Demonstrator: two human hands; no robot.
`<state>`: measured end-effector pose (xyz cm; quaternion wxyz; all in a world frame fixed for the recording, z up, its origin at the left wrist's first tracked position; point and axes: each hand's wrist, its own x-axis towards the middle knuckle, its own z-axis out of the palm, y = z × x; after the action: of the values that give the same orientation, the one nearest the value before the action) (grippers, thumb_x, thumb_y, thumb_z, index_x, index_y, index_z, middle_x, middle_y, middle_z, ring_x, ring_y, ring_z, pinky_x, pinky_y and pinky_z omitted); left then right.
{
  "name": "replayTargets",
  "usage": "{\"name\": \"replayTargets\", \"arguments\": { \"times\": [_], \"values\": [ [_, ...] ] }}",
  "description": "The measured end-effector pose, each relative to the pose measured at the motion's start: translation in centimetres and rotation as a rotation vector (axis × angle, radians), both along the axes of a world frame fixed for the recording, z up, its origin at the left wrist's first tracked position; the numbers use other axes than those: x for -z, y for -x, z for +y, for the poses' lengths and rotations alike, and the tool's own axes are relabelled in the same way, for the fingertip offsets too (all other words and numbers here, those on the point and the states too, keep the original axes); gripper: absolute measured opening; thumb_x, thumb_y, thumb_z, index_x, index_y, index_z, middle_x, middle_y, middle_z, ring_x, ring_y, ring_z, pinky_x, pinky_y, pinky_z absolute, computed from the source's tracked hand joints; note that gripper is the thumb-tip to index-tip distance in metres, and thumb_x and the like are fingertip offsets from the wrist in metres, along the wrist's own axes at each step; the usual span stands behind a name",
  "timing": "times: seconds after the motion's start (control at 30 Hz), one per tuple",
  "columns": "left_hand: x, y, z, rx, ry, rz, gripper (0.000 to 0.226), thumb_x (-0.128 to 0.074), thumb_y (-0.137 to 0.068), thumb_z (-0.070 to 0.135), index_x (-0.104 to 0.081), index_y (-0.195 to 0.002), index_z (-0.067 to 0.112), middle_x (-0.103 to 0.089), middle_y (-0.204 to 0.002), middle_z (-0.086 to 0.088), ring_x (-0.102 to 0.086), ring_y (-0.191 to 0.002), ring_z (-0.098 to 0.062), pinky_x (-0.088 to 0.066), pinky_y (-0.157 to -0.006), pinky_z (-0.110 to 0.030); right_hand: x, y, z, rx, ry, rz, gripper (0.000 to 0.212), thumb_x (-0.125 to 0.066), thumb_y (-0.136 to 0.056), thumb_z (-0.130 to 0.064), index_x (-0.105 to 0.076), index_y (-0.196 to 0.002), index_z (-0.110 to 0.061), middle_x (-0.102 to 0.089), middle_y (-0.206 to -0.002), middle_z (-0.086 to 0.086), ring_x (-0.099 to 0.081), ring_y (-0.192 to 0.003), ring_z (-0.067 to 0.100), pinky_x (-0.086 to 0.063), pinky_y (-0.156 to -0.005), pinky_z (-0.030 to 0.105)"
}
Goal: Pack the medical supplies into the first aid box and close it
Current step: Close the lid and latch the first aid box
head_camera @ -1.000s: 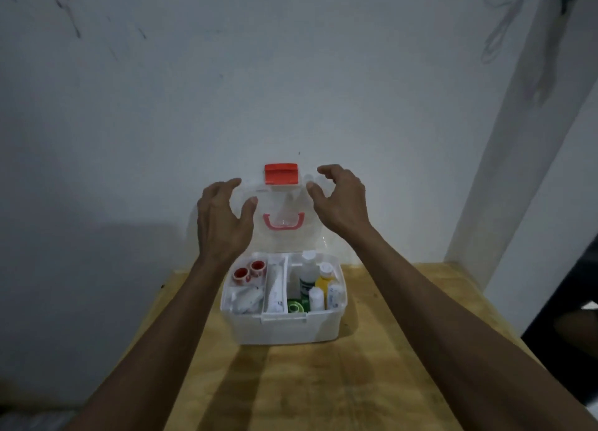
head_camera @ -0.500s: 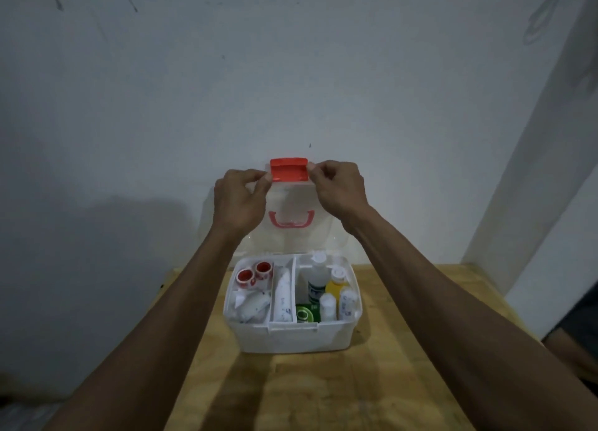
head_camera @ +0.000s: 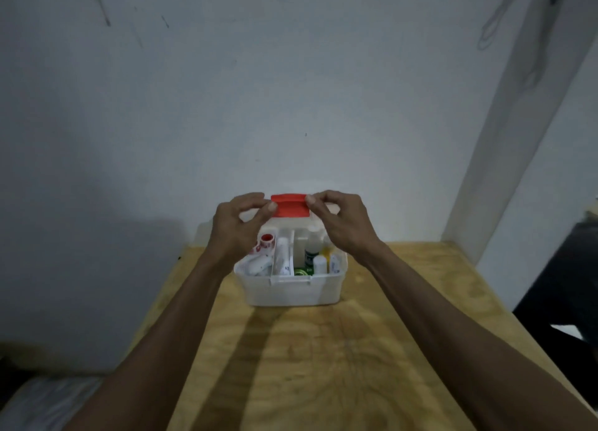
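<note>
Left hand (head_camera: 238, 226) and right hand (head_camera: 339, 221) each pinch the translucent white plastic lid (head_camera: 330, 208) beside its red latch (head_camera: 290, 206), half-lowered over the packed white first aid box (head_camera: 291, 289) on the table; lower evenly, then press latch.

Dim, bluish light leaves the wall (head_camera: 291, 90) grey, the forearms cast long dark shadows down the wooden table (head_camera: 372, 349) towards the viewer, edges bend with wide-angle distortion, and everything looks soft and slightly blurred.
</note>
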<state>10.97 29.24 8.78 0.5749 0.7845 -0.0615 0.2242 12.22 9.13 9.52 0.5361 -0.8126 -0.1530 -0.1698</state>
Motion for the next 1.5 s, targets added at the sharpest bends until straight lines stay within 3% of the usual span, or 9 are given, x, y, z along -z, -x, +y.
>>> {"name": "replayTargets", "arguments": {
  "times": [0.13, 0.3, 0.47, 0.6, 0.7, 0.77, 0.97, 1.23, 1.5],
  "values": [
    [2.8, 2.6, 0.7, 0.078, -0.134, 0.016, 0.019, -0.075, -0.083, 0.019, -0.075, -0.100, 0.011, -0.063, -0.128, -0.003, -0.059, -0.115, -0.012, -0.051, -0.082, -0.012, 2.9, 2.7, -0.7, -0.057, 0.101, -0.037, 0.021, -0.062, -0.093, -0.034, -0.075, -0.090, -0.017, -0.073, -0.095, -0.007, -0.065, -0.094, 0.006, -0.050, -0.081, 0.028],
    [5.2, 4.4, 2.0, 0.110, -0.381, 0.009, 0.024, -0.075, -0.082, 0.027, -0.075, -0.105, 0.021, -0.056, -0.137, 0.002, -0.048, -0.132, -0.017, -0.040, -0.109, -0.042, 5.0, 4.5, -0.9, -0.088, 0.244, -0.166, 0.011, -0.068, -0.090, -0.022, -0.074, -0.087, -0.013, -0.072, -0.100, 0.001, -0.050, -0.091, -0.003, -0.035, -0.081, 0.008],
    [5.6, 5.9, 1.7, 0.104, -0.406, 0.052, 0.044, -0.067, -0.073, 0.055, -0.073, -0.109, 0.030, -0.049, -0.147, 0.003, -0.031, -0.143, -0.014, -0.031, -0.113, -0.041, 6.1, 5.1, -1.2, -0.087, 0.257, -0.126, 0.017, -0.067, -0.090, -0.031, -0.075, -0.095, -0.018, -0.067, -0.121, -0.001, -0.049, -0.119, 0.016, -0.039, -0.098, 0.032],
    [5.5, 6.2, 1.2, 0.072, -0.355, 0.085, 0.044, -0.066, -0.075, 0.056, -0.075, -0.105, 0.026, -0.050, -0.146, 0.002, -0.032, -0.143, -0.014, -0.039, -0.110, -0.045, 6.0, 5.7, -1.2, -0.084, 0.289, -0.087, 0.020, -0.067, -0.089, -0.037, -0.076, -0.095, -0.021, -0.063, -0.130, -0.004, -0.043, -0.130, 0.017, -0.036, -0.103, 0.034],
    [5.8, 6.0, 1.3, 0.069, -0.390, 0.027, 0.030, -0.075, -0.078, 0.042, -0.076, -0.103, 0.025, -0.052, -0.145, -0.002, -0.034, -0.141, -0.018, -0.036, -0.112, -0.050, 6.1, 5.8, -1.2, -0.073, 0.322, -0.094, 0.022, -0.070, -0.087, -0.037, -0.075, -0.100, -0.020, -0.062, -0.132, -0.002, -0.042, -0.130, 0.018, -0.037, -0.104, 0.036],
    [6.0, 5.9, 1.3, 0.064, -0.423, -0.007, 0.035, -0.078, -0.078, 0.036, -0.073, -0.110, 0.023, -0.052, -0.144, -0.004, -0.036, -0.141, -0.023, -0.032, -0.113, -0.050, 6.2, 6.0, -1.0, -0.065, 0.315, -0.095, 0.030, -0.072, -0.084, -0.038, -0.072, -0.109, -0.020, -0.061, -0.132, -0.002, -0.043, -0.128, 0.018, -0.039, -0.104, 0.038],
    [6.2, 5.7, 0.8, 0.050, -0.486, -0.033, 0.061, -0.066, -0.076, 0.051, -0.062, -0.128, 0.021, -0.052, -0.143, -0.006, -0.040, -0.137, -0.027, -0.032, -0.113, -0.053, 7.0, 5.8, -0.3, 0.017, 0.407, -0.087, 0.056, -0.068, -0.085, -0.047, -0.055, -0.134, -0.023, -0.047, -0.147, -0.002, -0.028, -0.139, 0.019, -0.026, -0.113, 0.044],
    [8.3, 5.4, 0.5, -0.004, -0.496, -0.081, 0.048, -0.066, -0.086, 0.042, -0.061, -0.130, 0.024, -0.049, -0.147, -0.003, -0.033, -0.143, -0.025, -0.030, -0.113, -0.053, 10.4, 5.1, -0.4, 0.085, 0.480, -0.129, 0.061, -0.048, -0.088, -0.064, -0.042, -0.142, -0.036, -0.029, -0.158, -0.006, -0.004, -0.150, 0.025, -0.013, -0.116, 0.056],
    [8.4, 5.4, 0.4, -0.019, -0.490, -0.079, 0.064, -0.061, -0.081, 0.054, -0.055, -0.136, 0.021, -0.047, -0.149, -0.002, -0.030, -0.142, -0.017, -0.025, -0.114, -0.048, 9.8, 4.9, -0.1, 0.106, 0.453, -0.072, 0.076, -0.046, -0.080, -0.076, -0.038, -0.144, -0.036, -0.025, -0.159, -0.007, -0.007, -0.150, 0.021, -0.015, -0.116, 0.056]
  ]
}}
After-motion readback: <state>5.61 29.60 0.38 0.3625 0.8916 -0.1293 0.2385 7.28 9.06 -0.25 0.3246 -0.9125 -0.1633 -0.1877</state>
